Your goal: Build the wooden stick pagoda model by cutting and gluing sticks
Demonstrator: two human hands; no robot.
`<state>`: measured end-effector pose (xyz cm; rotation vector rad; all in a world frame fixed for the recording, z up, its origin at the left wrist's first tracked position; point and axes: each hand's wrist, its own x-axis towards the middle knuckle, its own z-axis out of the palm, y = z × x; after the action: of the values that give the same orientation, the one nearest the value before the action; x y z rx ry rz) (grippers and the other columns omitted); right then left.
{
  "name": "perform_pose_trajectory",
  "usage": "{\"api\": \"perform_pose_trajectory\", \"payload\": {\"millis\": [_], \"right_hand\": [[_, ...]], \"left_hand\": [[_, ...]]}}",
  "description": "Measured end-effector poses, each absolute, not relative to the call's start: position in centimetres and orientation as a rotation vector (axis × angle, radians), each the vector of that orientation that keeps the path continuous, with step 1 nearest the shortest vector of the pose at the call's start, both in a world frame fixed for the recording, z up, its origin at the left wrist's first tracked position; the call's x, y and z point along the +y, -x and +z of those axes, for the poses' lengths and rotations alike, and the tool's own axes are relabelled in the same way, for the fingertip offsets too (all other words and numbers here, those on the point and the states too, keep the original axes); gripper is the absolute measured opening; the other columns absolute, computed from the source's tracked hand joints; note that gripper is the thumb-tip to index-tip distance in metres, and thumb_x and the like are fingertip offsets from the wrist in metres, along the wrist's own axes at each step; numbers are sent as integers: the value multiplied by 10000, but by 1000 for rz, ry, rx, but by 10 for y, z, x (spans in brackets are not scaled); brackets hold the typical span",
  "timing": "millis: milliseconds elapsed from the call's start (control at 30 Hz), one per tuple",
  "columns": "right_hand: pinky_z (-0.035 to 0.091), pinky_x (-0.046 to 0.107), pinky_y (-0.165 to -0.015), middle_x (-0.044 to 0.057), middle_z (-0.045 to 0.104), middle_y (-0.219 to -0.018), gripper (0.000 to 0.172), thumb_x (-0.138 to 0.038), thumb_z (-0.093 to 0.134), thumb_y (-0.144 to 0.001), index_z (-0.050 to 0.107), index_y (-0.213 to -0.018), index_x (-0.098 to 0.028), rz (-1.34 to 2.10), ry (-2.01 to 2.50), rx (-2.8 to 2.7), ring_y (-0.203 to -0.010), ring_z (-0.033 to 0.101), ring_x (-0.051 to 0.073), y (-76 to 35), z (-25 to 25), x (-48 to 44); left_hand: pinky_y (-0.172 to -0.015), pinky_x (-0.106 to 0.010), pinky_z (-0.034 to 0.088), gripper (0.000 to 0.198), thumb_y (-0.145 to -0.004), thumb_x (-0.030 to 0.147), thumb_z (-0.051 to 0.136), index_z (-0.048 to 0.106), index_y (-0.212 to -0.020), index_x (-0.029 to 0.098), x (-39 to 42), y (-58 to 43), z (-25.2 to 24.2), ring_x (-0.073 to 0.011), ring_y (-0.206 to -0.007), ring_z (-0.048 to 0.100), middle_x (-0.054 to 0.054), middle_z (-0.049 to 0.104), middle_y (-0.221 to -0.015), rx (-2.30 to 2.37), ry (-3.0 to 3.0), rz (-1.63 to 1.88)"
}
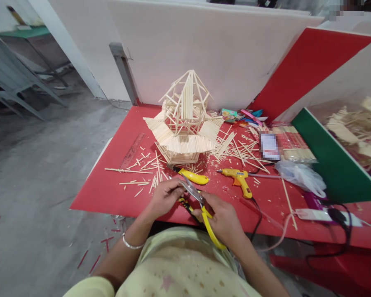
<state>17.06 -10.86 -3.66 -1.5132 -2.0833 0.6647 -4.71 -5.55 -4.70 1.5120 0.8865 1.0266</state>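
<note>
My right hand (222, 218) grips yellow-handled scissors (200, 206), blades pointing up and left over the red table (105, 189). My left hand (165, 196) is closed in a pinch right at the blade tips; what it pinches is too small to make out. Just beyond the hands lie a yellow-handled cutter (193, 176) and a yellow glue gun (239, 179). A house model of thin wooden sticks (185, 119) stands further back, with loose sticks (142, 169) scattered around it.
A ruler (132, 150) lies at the left. Stick bundles (292, 144), a clear plastic bag (301, 175), a power strip with cables (324, 214) and coloured clips (250, 116) sit at the right. White, red and green boards wall the back and right. Bare floor lies to the left.
</note>
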Motion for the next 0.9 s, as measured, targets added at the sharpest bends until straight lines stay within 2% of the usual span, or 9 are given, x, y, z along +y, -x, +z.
{"api": "perform_pose_trajectory", "payload": {"millis": [300, 500, 600, 733, 833, 900], "right_hand": [[547, 333, -841, 129, 709, -1125, 461, -500, 613, -875, 621, -1219, -194, 584, 1506, -2073, -969, 699, 241, -170, -47, -110], [523, 240, -751, 87, 744, -991, 393, -451, 584, -908, 634, -1206, -198, 594, 1405, -2020, -828, 707, 178, -170, -58, -111], [499, 249, -714, 78, 746, -946, 463, -545, 575, -885, 644, -1203, -217, 503, 1612, -2048, -803, 701, 190, -179, -68, -114], [456, 298, -638, 73, 739, -839, 582, -681, 512, -849, 633, -1243, -269, 188, 2156, -2044, -745, 698, 245, -207, -78, -126], [434, 310, -595, 84, 730, -806, 580, -649, 467, -880, 597, -1294, -265, 114, 2462, -2009, -729, 692, 263, -228, -80, -141], [433, 306, -575, 98, 732, -877, 554, -577, 442, -911, 551, -1346, -250, 127, 2549, -2005, -723, 689, 251, -237, -79, -150]], "left_hand": [[-524, -209, 406, 258, -906, 376, 599, 645, -816, 139, -62, 46, -59, -84, -514, 496, 13, 537, -626, 886, -1283, 994], [-449, -184, 402, 258, -892, 393, 622, 663, -942, 144, -64, 44, -60, -61, -450, 495, 24, 562, -628, 872, -1139, 1016], [-430, -178, 393, 259, -888, 395, 629, 654, -935, 142, -63, 44, -56, -62, -441, 516, 11, 604, -640, 859, -1087, 1034], [-437, -196, 414, 264, -860, 402, 664, 615, -902, 146, -63, 45, -49, -91, -460, 578, -41, 694, -722, 843, -994, 1041], [-460, -205, 433, 250, -835, 383, 697, 605, -878, 154, -62, 45, -42, -113, -521, 614, -59, 715, -762, 847, -948, 1079], [-475, -186, 422, 218, -815, 341, 727, 634, -853, 148, -60, 43, -36, -89, -543, 590, -40, 694, -752, 867, -948, 1144]]}}
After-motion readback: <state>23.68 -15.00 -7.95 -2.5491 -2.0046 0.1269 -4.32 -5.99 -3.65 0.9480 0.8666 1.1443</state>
